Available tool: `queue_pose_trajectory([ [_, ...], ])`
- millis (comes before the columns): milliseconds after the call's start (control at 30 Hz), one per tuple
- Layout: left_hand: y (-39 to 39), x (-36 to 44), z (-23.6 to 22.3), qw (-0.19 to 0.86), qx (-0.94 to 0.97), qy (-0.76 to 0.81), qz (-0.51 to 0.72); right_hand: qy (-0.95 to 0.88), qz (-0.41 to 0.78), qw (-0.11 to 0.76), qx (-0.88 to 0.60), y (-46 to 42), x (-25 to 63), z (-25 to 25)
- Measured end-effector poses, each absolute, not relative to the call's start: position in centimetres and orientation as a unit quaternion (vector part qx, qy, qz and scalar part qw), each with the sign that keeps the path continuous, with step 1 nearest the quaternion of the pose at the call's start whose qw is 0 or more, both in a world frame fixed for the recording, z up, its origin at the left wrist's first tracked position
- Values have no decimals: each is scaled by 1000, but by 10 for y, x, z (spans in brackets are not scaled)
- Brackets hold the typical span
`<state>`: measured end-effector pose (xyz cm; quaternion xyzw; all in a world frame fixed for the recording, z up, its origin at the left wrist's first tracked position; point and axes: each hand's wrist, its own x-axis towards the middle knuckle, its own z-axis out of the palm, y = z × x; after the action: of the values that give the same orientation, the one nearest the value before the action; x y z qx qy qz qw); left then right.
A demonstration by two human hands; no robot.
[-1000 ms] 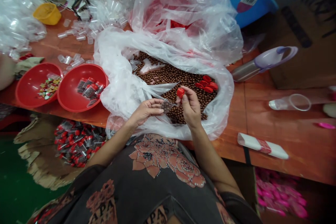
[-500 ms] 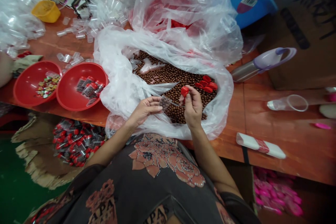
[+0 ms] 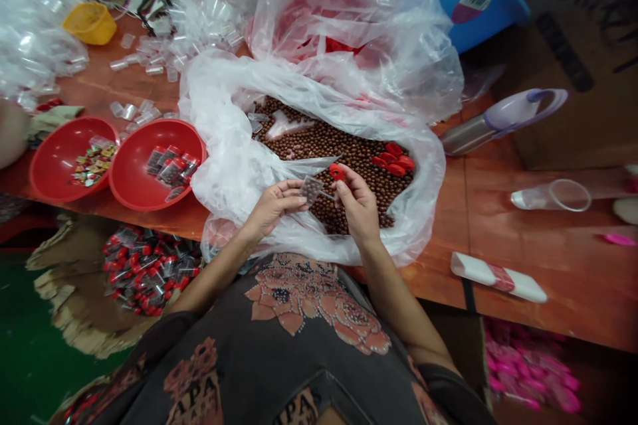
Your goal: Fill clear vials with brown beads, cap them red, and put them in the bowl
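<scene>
My left hand [image 3: 280,204] pinches a small clear plastic container [image 3: 311,190] with dark contents. Close by on the right, my right hand [image 3: 357,204] grips a red cap [image 3: 337,172] between thumb and fingers, near the container's top but apart from it. Both hands hover over an open plastic bag [image 3: 423,192] full of small brown balls [image 3: 343,139]. Several loose red caps [image 3: 395,159] lie on the balls at the right. A few clear empty containers [image 3: 257,121] rest at the bag's left edge.
Left of the bag stand two red bowls, one with filled capped containers [image 3: 172,166], one [image 3: 44,159] with small colourful pieces. Below them a carton holds many capped containers [image 3: 149,272]. A bottle [image 3: 498,121], a clear cup [image 3: 558,195] and a white packet [image 3: 498,277] lie rightward.
My right hand has moved left and turned, bringing the red cap closer to the container. My left hand has tilted the container slightly and stays nearly in place.
</scene>
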<state>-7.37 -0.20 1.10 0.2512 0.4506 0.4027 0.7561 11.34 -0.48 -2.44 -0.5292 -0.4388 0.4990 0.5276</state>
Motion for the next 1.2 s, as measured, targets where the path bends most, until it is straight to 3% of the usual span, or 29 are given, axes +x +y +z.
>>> queue_pose_trajectory([
  [900, -5, -73, 2, 760, 305, 451, 356, -394, 606, 506, -470, 2, 117, -14],
  [1200, -4, -77, -5, 768, 354, 438, 305, -447, 689, 380, -426, 16, 131, -6],
])
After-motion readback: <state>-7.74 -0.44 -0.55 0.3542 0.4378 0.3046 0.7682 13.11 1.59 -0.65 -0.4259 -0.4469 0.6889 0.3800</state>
